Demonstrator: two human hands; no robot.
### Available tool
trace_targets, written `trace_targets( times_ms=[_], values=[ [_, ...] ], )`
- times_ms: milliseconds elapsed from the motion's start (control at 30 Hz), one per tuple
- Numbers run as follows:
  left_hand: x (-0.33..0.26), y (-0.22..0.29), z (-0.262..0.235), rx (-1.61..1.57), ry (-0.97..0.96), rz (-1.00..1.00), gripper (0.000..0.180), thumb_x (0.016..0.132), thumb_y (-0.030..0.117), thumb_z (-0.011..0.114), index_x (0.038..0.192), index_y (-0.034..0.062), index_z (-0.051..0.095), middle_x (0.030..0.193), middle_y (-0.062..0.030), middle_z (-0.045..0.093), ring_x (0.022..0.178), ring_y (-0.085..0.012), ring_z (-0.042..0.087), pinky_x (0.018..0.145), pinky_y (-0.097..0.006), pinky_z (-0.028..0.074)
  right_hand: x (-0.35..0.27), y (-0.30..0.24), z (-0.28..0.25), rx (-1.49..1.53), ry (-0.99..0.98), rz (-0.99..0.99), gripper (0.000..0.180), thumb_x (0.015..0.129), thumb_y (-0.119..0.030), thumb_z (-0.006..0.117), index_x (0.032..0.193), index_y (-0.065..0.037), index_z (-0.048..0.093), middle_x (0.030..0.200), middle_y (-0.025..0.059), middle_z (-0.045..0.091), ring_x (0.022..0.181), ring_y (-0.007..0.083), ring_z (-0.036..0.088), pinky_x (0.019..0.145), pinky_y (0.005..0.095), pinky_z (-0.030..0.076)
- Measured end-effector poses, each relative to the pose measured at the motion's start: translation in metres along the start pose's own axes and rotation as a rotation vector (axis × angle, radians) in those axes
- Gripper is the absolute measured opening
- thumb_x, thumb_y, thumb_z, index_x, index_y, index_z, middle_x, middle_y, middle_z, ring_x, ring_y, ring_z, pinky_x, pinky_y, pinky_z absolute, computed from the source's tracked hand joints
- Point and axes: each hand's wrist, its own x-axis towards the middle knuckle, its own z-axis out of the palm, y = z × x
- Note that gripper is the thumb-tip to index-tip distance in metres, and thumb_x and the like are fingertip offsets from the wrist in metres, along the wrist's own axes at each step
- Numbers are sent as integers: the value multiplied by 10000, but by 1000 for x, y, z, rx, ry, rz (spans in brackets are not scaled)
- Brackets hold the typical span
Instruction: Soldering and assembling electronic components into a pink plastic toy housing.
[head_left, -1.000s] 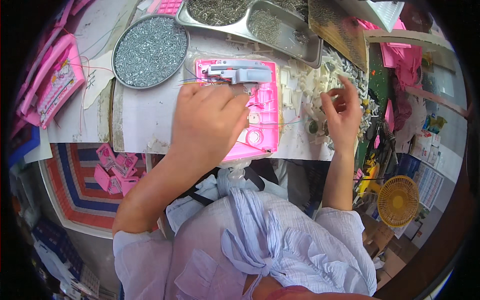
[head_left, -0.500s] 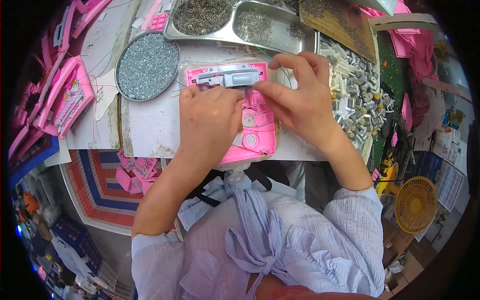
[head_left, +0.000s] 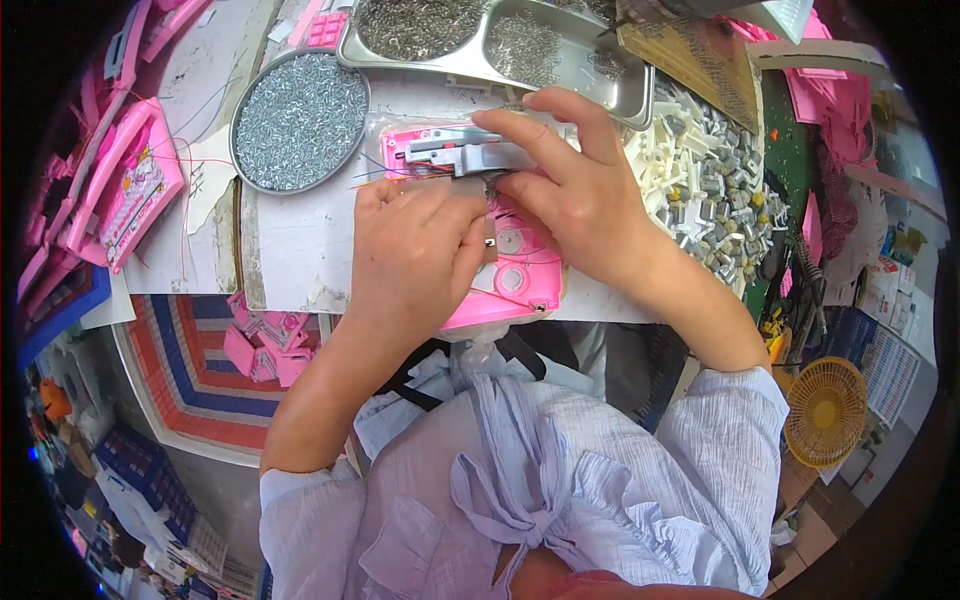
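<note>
Paper-covered bench (head_left: 290,250); both hands (head_left: 420,250) (head_left: 575,200) press glossy pink plastic casing (head_left: 510,285).

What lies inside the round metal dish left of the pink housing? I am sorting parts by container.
The round metal dish is heaped with small silvery screws, filling it to the rim. Its bottom is covered by them, so anything beneath the pile cannot be seen.

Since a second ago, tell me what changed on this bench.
The right hand left the pile of small white and grey parts and came across onto the pink plastic housing, fingers on its grey metal piece. The left hand stayed pressed on the housing; the round tray of screws is unchanged.
</note>
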Motion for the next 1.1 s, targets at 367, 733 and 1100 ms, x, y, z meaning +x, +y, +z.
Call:
trace_targets(
  times_ms=[367, 733, 1100],
  values=[
    [-17, -3, -15, -36, 2, -49, 134, 823, 35, 733, 932, 102, 694, 667, -11, 516, 613, -191, 517, 750, -374, 327, 12, -12, -7, 8, -151, 103, 173, 615, -43, 849, 758, -46, 752, 1454, 106, 602, 1385, 455, 420, 1094, 512, 418],
    [-13, -7, -13, -20, 27, 11, 175, 787, 36, 747, 938, 110, 700, 730, -20, 566, 662, -203, 566, 781, -386, 351, -12, -17, -14, -44, -193, -17, 287, 701, -105, 818, 978, -36, 794, 1546, 108, 512, 1463, 491, 324, 1169, 549, 348],
    [-7, 2, -4, 119, -108, 49, 307, 817, 237, 775, 1100, 124, 737, 924, -37, 586, 935, -218, 582, 901, -425, 343, 5, 3, -26, 59, -129, -43, 194, 701, -157, 814, 865, -57, 788, 1458, 114, 576, 1405, 460, 408, 1091, 551, 424]
  ],
)
